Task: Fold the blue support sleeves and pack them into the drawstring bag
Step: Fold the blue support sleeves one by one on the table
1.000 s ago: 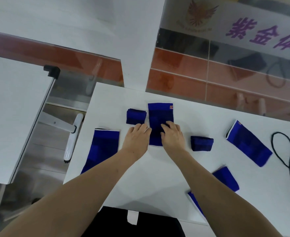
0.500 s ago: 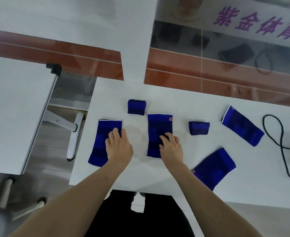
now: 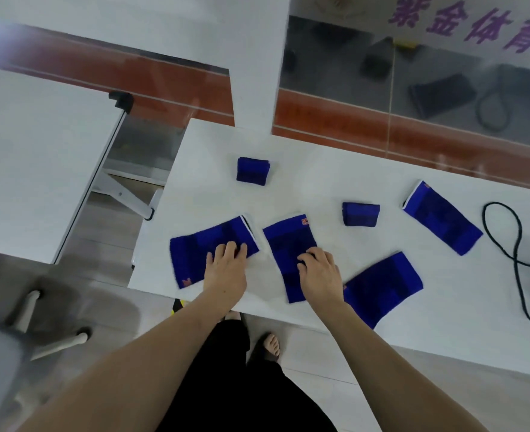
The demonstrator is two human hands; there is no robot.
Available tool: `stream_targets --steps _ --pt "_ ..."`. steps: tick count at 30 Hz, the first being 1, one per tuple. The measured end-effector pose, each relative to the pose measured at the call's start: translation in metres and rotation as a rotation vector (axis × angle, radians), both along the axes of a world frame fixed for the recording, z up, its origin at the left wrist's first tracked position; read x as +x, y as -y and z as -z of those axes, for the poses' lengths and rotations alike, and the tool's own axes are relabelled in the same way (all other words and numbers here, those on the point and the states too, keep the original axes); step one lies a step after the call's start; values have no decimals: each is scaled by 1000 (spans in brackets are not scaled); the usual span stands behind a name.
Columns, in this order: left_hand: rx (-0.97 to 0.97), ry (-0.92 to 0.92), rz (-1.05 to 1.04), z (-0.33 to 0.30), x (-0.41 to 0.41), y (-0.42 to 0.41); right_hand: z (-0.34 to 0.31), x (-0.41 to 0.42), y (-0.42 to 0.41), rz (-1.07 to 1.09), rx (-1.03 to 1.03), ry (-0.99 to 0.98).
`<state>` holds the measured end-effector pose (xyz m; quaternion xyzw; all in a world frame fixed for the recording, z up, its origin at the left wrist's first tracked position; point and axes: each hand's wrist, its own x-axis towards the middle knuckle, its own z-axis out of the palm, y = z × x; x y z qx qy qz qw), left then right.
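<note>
Resting palm-down on the white bench, the left hand lies flat with its fingers spread over the right end of a flat blue support sleeve; it presses on the fabric and grasps nothing. This sleeve lies tilted near the left front corner of the bench, its white-edged opening turned toward the far right. The right hand likewise lies flat, fingers bent slightly, on the middle of a second flat sleeve just beside the first; it too presses without closing on anything. A third flat sleeve lies at the front edge, just beside the right wrist, which overlaps its left corner. A fourth flat sleeve lies diagonally farther right, well apart from both hands. Two folded sleeves sit behind these: one folded sleeve toward the far left of the bench, and another folded sleeve between the second and fourth flat sleeves. A black cord loops across the right end of the bench and leads to a dark item at the frame edge; whether that is the drawstring bag cannot be told. A second white table stands to the left, apart from the bench.
</note>
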<state>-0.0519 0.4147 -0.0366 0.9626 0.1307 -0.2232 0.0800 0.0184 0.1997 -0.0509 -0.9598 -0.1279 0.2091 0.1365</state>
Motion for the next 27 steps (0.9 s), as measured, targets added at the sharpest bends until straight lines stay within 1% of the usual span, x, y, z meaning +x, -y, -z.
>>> stream_targets --steps 3,6,8,10,12,14,16,19,21,24,27 --pt "-68 38 17 2 -7 9 0 -4 11 -19 9 11" --pt "-98 35 13 4 -9 13 -1 -2 16 0 47 5" --pt "-105 22 19 4 -11 15 -2 -1 16 61 65 -6" --pt "-71 8 65 5 -13 16 -3 -1 15 124 83 -18" --pt "-64 -1 87 5 -12 16 -4 2 14 151 89 -25" --pt "-100 -21 94 5 -9 15 -3 5 11 180 87 -44" --pt "-153 -60 120 7 -8 13 -4 8 9 253 139 -90" --pt "-174 -101 193 9 -8 6 -4 11 7 414 287 -183" --pt "-194 -107 216 10 -8 0 -6 12 6 493 329 -213" --pt "-194 -123 315 8 -4 -9 -12 10 6 484 290 -161" --pt "-220 -176 442 4 5 -20 -22 8 6 489 364 -121"
